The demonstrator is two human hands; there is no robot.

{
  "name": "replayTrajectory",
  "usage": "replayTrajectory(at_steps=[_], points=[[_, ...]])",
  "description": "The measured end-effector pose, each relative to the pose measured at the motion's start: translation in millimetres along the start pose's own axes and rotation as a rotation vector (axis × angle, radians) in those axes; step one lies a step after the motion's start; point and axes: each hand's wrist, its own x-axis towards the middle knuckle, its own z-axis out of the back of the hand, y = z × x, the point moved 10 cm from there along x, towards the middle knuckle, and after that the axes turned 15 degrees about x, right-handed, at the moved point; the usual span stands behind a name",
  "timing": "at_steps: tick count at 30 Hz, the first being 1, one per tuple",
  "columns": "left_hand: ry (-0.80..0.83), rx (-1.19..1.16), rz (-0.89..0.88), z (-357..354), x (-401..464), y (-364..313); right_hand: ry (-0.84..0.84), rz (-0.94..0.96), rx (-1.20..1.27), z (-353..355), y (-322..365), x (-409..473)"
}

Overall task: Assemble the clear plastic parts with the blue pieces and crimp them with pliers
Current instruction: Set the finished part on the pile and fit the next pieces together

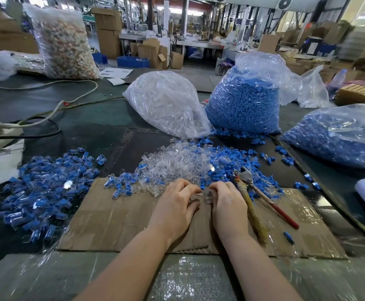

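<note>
The left hand (175, 199) and right hand (225, 198) are each grasping a clear plastic part (207, 196) in their grips, fingers curled. The pliers (262, 196) are lying just outward of the right grip, handles trailing toward the person, so that hand is nearer.

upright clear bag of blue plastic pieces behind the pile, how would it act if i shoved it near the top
The upright clear bag of blue plastic pieces would probably slump or tip rather than slide: it stands tall, packed full. Its thin crinkled film likely dents under a hand. The neck looks open, so pieces could spill, as some already lie at its base.
</note>
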Motion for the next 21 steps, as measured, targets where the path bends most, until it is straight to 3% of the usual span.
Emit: replayTrajectory(at_steps=[9,21], points=[[0.046,0.028,-0.104,-4.4,-0.5,-13.7,0.019,0.003,0.206,2.3,0.1,-2.7],[0.038,0.003,-0.047,-6.3,3.9,-5.8,-0.03,0.008,0.143,4.9,-0.7,-3.6]])
